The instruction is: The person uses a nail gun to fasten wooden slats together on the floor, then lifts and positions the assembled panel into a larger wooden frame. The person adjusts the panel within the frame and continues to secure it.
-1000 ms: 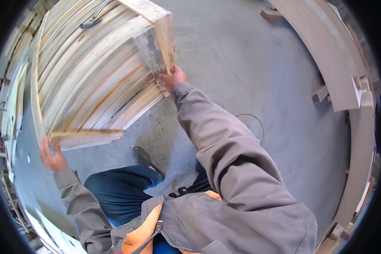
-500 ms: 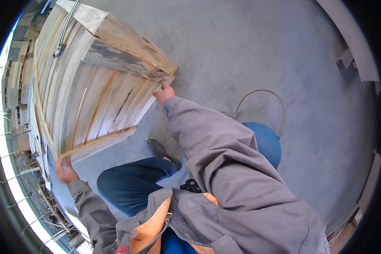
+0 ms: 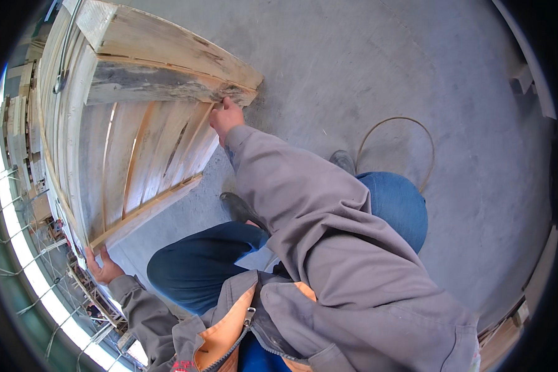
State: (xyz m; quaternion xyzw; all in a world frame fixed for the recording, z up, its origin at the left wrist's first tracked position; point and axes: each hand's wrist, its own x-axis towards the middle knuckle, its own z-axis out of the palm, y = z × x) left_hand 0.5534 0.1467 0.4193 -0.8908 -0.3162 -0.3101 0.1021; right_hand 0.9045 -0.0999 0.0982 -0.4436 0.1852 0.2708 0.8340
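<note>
A slatted wooden pallet (image 3: pixel 158 139) stands tilted up on the left, pale boards and narrow gaps facing me. A thick dark-stained beam (image 3: pixel 149 84) runs along its far end. My right hand (image 3: pixel 228 116) reaches across and closes on the pallet just below the right end of that beam. Down at the pallet's near left corner, my left hand (image 3: pixel 105 266) grips the edge from below, thumb and fingers against the wood. Some of the fingers of both hands are hidden by the wood.
A metal hook on a rod (image 3: pixel 61 77) hangs by the pallet's upper left. Stacked boards (image 3: pixel 20 124) stand at the far left. A thin hoop of strap or cord (image 3: pixel 432 146) rises from the grey concrete floor (image 3: pixel 477 204) beside my knee (image 3: pixel 394 208). More timber (image 3: pixel 508 332) lies at lower right.
The pallet has turned slightly, its dark beam now lying flatter across the view. Both hands stay on it; the right has shifted up and left, the left a little lower.
</note>
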